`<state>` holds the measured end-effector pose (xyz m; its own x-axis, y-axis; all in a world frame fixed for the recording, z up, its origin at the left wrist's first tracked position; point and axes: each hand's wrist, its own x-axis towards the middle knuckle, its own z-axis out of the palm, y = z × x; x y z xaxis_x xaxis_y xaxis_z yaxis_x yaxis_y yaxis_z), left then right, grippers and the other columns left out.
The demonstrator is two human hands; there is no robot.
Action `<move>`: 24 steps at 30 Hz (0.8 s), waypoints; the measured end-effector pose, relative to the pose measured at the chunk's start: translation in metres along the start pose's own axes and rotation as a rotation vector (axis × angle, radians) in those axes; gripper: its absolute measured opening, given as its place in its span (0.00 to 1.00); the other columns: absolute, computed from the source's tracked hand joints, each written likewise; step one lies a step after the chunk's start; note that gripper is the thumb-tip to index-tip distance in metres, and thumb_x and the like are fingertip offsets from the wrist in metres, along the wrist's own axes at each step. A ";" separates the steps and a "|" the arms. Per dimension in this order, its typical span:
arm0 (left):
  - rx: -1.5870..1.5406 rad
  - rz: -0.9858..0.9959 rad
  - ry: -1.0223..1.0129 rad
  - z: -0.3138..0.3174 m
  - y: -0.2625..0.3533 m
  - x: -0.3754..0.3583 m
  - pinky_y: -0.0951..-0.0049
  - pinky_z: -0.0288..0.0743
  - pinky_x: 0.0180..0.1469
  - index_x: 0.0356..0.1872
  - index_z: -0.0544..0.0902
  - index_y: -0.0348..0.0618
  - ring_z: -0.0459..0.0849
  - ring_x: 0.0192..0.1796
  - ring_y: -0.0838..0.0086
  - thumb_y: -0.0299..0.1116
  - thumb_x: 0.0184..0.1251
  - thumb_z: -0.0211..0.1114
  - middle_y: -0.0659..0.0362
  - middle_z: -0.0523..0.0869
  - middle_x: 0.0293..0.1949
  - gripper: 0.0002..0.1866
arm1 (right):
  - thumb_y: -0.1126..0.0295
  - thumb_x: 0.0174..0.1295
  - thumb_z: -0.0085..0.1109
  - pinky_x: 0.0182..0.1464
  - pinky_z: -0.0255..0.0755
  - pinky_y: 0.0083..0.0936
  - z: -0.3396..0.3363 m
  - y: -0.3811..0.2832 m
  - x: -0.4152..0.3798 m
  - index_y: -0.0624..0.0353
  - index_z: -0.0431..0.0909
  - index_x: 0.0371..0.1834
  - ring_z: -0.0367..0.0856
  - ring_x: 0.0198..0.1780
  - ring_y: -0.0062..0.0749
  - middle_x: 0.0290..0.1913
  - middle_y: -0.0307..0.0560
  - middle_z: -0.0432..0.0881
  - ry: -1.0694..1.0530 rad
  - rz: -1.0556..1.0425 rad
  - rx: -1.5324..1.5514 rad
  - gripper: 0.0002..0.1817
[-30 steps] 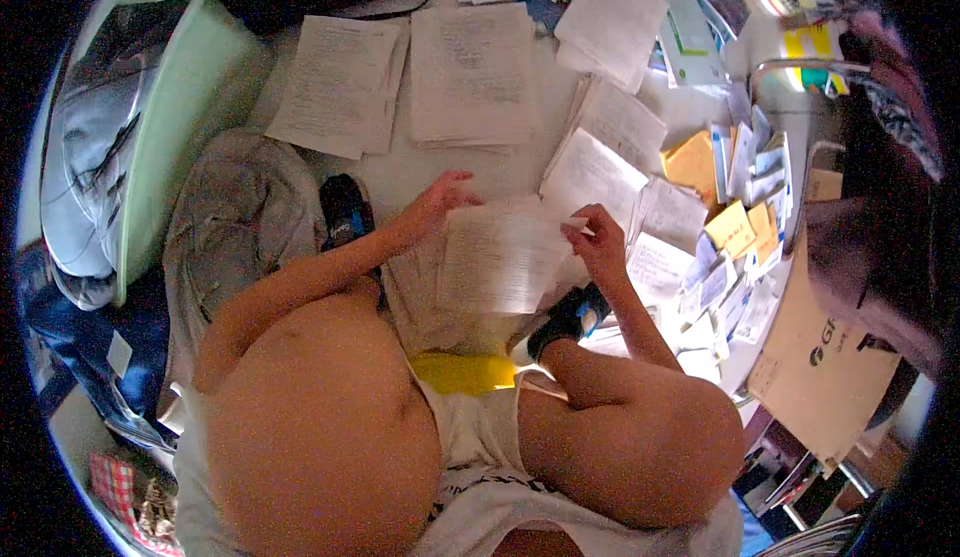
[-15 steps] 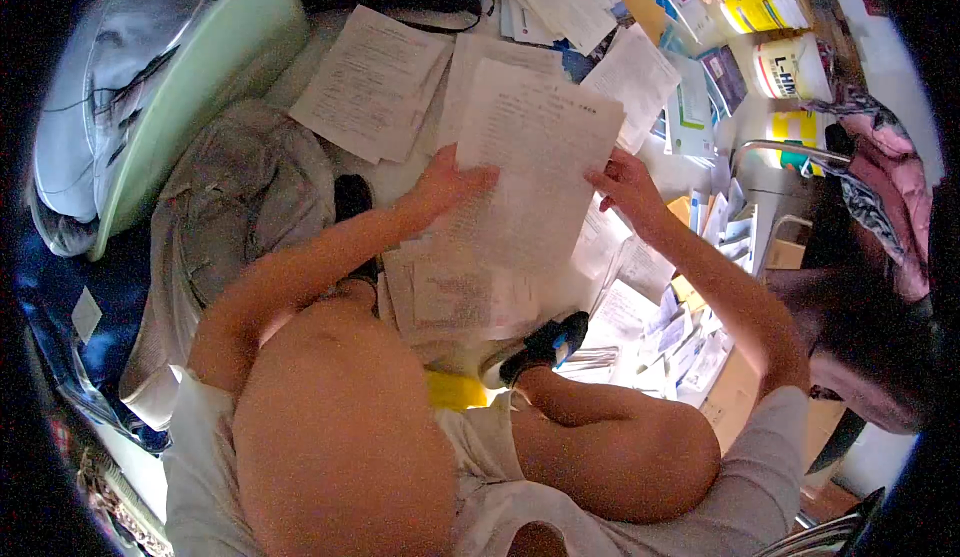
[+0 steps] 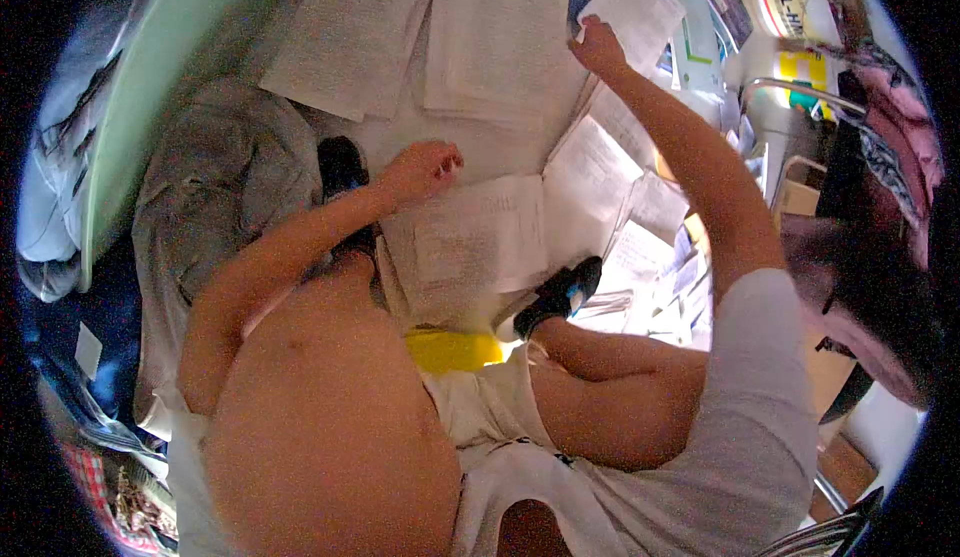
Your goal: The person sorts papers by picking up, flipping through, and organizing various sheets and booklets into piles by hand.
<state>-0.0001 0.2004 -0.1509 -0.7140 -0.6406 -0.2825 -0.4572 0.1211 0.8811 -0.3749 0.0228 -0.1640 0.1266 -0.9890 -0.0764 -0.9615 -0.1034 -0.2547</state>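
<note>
At the upper right, my right hand has its fingers closed at the left edge of a printed sheet of paper. My left hand hovers above the pale floor with its fingers curled in and nothing visible in them. Beyond it lies a stack of printed sheets, and left of that another overlapping pile of papers. Closer to me, between my feet, more printed papers lie in a pile.
Scattered papers and envelopes spread along the right, near white tubs and a metal rail. On the left are a grey cloth, a pale green panel and a dark blue bag. Something yellow lies before me.
The sheet both hands held has been let go, and the far middle stack now lies flat. My right hand has reached forward to another sheet; my left has drawn back slightly, fingers curled.
</note>
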 end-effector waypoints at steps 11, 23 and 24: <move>0.552 0.266 -0.250 0.053 0.041 -0.022 0.55 0.74 0.57 0.54 0.71 0.34 0.73 0.56 0.50 0.37 0.46 0.73 0.45 0.71 0.57 0.33 | 0.63 0.61 0.58 0.51 0.76 0.39 -0.100 -0.044 -0.211 0.50 0.69 0.57 0.80 0.49 0.47 0.49 0.52 0.76 -0.643 -0.139 0.128 0.21; -0.044 -0.206 -0.310 0.082 -0.011 0.003 0.58 0.75 0.56 0.55 0.78 0.37 0.78 0.58 0.54 0.37 0.54 0.71 0.44 0.78 0.58 0.26 | 0.76 0.61 0.57 0.42 0.76 0.27 0.002 -0.058 -0.315 0.57 0.73 0.52 0.80 0.39 0.33 0.41 0.47 0.79 -0.472 0.070 0.448 0.16; 0.090 -0.144 -0.046 0.096 -0.043 0.006 0.60 0.75 0.55 0.53 0.80 0.37 0.80 0.54 0.55 0.38 0.56 0.70 0.46 0.81 0.53 0.24 | 0.76 0.61 0.57 0.43 0.76 0.27 0.008 -0.059 -0.313 0.57 0.73 0.53 0.81 0.40 0.33 0.43 0.46 0.79 -0.340 0.025 0.606 0.16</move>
<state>-0.0356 0.2636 -0.2270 -0.6604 -0.6210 -0.4223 -0.6006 0.0993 0.7934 -0.3561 0.3396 -0.1327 0.2710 -0.8921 -0.3614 -0.6718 0.0936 -0.7348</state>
